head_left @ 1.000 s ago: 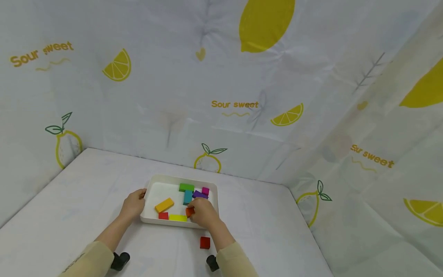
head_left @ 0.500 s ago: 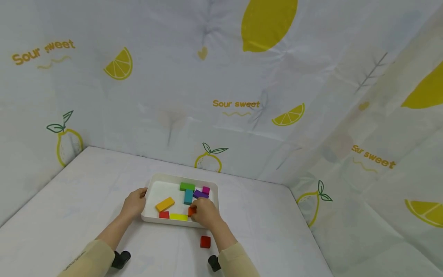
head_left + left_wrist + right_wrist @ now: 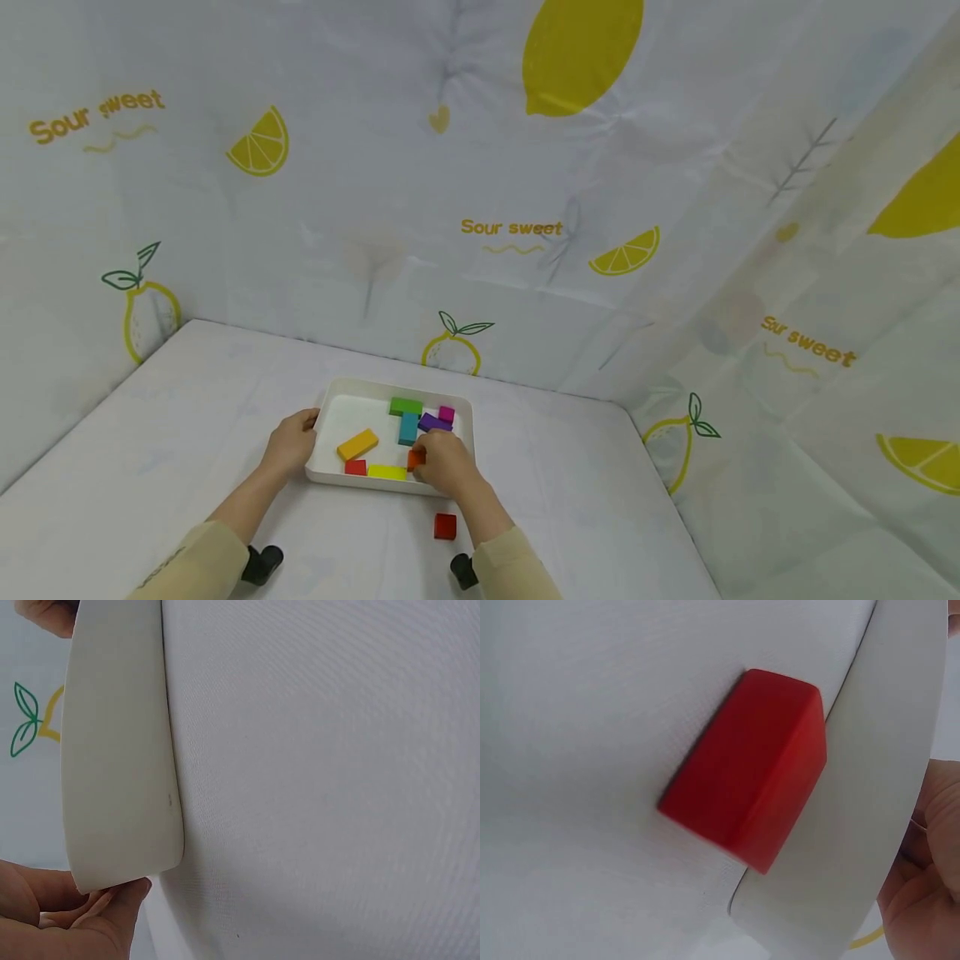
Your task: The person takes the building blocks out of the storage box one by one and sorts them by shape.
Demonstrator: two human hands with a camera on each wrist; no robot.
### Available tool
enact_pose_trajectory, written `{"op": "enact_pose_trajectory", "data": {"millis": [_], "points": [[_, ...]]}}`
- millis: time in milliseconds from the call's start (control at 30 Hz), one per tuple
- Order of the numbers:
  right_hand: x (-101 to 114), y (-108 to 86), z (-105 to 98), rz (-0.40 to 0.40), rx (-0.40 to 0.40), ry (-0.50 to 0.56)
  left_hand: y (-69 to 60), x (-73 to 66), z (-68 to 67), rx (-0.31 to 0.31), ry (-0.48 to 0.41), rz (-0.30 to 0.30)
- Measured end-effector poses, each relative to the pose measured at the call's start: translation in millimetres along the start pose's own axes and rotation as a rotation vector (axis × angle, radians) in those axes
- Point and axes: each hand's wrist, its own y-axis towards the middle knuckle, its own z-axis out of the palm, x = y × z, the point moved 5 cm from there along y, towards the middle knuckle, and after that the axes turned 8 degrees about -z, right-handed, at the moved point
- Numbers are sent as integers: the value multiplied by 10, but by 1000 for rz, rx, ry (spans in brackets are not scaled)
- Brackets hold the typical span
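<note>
A white tray [image 3: 352,481] holds several coloured blocks, among them a green block [image 3: 405,406], a teal block [image 3: 408,428], a yellow block [image 3: 387,472] and a yellow-orange block [image 3: 357,444]. My left hand [image 3: 291,442] grips the tray's left end; in the left wrist view its fingers pinch the tray wall [image 3: 120,765]. Inside the tray's right part, my right hand [image 3: 447,463] has its fingers on an orange block [image 3: 415,460], partly hidden by them. Outside the tray, a red block [image 3: 445,526] lies on the table, large in the right wrist view [image 3: 742,765].
Also in the tray are a purple block [image 3: 434,422], a magenta block [image 3: 446,414] and a small red block [image 3: 356,467]. Black wrist-worn devices [image 3: 262,565] show by both sleeves. A lemon-printed cloth [image 3: 375,167] hangs behind the white table [image 3: 570,500].
Compared with a second ago, the orange block has shifted slightly to the right with my right hand's fingers on it. My left hand stays on the tray.
</note>
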Motion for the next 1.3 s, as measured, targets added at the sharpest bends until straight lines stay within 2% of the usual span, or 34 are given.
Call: {"op": "enact_pose_trajectory", "data": {"millis": [433,567,733,867,1067,1300], "points": [[10,-17,11,15,16,-17,0,20,10,6,-14,-2],[29,-53,-54,-3,-4,7,-4,29,9,5,-18,-5],[81,-226,-262,-53,-65,79,-8,18,2,1,-18,-3],[144,-461,-375,-91,-64,140,-3,-2,-5,-4,-14,6],[227,-736,-283,-89,9,191,-2,-23,-17,-7,0,12],[302,-832,-121,-109,33,152,-1,23,0,-1,4,0]]}}
